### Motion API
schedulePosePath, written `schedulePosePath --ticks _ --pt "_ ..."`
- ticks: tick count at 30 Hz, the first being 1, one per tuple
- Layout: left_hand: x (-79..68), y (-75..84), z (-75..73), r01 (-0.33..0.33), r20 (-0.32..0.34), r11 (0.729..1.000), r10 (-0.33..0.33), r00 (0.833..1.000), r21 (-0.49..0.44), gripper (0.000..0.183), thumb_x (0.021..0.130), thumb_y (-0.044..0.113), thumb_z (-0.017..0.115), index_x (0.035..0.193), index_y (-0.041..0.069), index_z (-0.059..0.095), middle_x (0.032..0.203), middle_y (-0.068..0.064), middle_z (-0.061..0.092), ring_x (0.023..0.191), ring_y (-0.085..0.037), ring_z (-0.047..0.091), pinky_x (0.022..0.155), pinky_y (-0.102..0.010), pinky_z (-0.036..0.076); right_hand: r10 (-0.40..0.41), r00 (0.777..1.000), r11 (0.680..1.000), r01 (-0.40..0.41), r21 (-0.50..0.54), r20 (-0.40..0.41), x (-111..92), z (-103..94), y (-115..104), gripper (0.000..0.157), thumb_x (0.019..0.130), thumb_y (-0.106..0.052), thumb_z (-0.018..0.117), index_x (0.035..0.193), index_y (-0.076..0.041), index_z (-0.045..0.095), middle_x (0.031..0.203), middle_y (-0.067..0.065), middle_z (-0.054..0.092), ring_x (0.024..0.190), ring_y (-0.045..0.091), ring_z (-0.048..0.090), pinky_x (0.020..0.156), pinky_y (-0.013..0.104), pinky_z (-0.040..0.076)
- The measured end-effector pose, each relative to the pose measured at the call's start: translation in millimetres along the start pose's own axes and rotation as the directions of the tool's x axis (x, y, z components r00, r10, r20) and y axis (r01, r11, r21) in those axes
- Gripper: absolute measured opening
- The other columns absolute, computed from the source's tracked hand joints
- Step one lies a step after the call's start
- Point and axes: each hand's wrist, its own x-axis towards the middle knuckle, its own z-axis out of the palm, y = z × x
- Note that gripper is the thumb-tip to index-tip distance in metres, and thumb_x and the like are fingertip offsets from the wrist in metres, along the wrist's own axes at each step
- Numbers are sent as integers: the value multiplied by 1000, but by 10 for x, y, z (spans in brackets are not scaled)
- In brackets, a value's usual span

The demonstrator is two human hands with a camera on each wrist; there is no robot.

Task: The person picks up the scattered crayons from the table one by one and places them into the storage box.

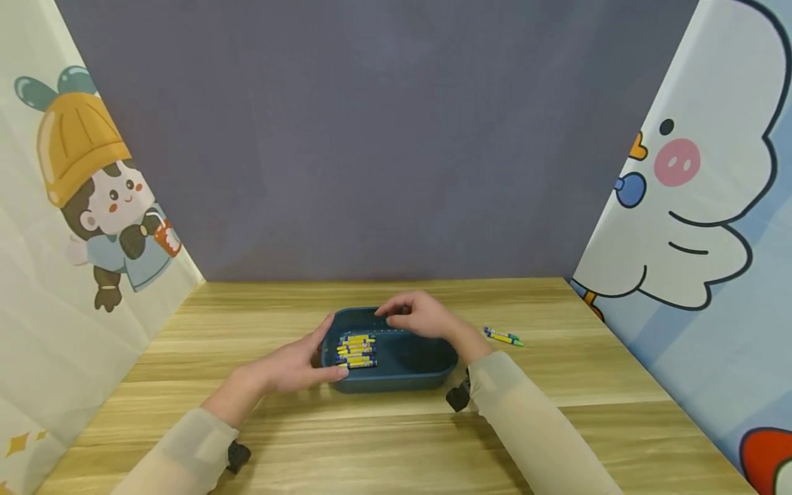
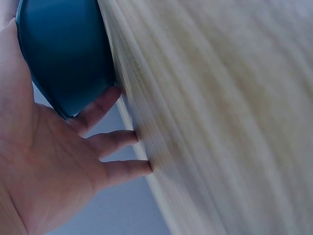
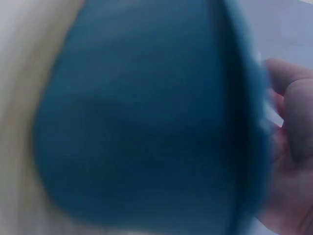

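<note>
A dark teal rectangular box [image 1: 396, 385] with rounded corners stands on the table. Several crayons [image 1: 357, 350] in yellow and blue wrappers lie side by side at its left end. My left hand [image 1: 293, 364] holds that end, thumb over the near rim and fingers at the far left corner; in the left wrist view two lower fingertips touch the table. Above the box's right half hovers my right hand [image 1: 427, 316], fingers loosely bent toward the left, nothing seen between them. The right wrist view is blurred and mostly filled by the box wall [image 3: 142, 117].
Two green-tipped crayons [image 1: 504, 337] lie on the wooden table [image 1: 297, 440], right of the box. A grey cloth backdrop [image 1: 383, 151] rises behind the table. Printed cartoon panels stand on both sides.
</note>
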Motion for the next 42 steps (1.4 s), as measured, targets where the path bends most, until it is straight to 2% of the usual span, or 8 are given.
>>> schedulePosePath --ticks 5,9,16,21,25,29,37,42 --pt "-9 7 5 6 -1 1000 -6 1000 23 121 98 72 70 179 23 -5 176 -26 36 150 -42 53 122 -65 42 11 995 1000 -12 -8 -101 -223 -290 158 26 104 -13 72 127 -10 82 124 18 79 76 9 60 69 28 50" --pt "-17 12 9 12 6 999 -12 1000 31 120 98 73 69 178 26 -7 179 -25 29 155 -47 47 124 -65 39 45 987 999 -48 -16 -152 -429 -521 332 27 104 -15 72 129 -11 81 119 18 79 80 14 64 71 30 53" --pt "-18 13 8 0 0 999 0 1000 33 121 98 73 69 179 24 -7 180 -25 25 158 -48 42 126 -65 38 173 970 984 -176 -5 -172 -813 -853 707 30 108 -21 70 135 -11 78 125 17 74 85 28 63 75 43 56" --pt "-17 13 8 -4 -7 999 4 1000 38 121 98 72 69 179 24 -7 178 -27 27 158 -48 43 125 -65 38 226 959 974 -227 15 -169 -1058 -1027 974 33 109 -21 69 138 -7 76 126 20 71 91 38 64 79 46 58" --pt "-21 13 5 0 -4 999 0 1000 38 120 98 73 69 178 25 -7 179 -26 26 158 -49 42 126 -65 38 275 951 960 -280 -19 -144 -1224 -1112 1189 37 110 -21 68 143 -4 72 127 18 72 96 31 66 80 45 58" --pt "-24 7 7 -5 -2 999 5 1000 32 121 98 72 69 178 25 -8 180 -26 24 159 -49 41 126 -65 37 300 945 944 -314 -103 -134 -1357 -1159 1337 37 110 -22 68 143 -6 73 129 17 74 101 23 67 83 40 57" --pt "-18 -12 13 -9 -6 1000 10 1000 30 121 99 72 69 178 24 -8 181 -25 22 159 -49 40 127 -64 36 365 920 920 -380 -96 -143 -1474 -1163 1501 33 107 -25 73 136 -9 78 126 15 78 85 19 64 72 36 54" --pt "-12 0 8 -7 -4 1000 7 1000 28 121 98 72 69 178 24 -8 180 -26 25 159 -48 41 126 -64 37 367 918 913 -386 -129 -149 -1505 -1162 1545 32 107 -26 73 135 -10 79 127 14 78 100 20 68 81 35 56"
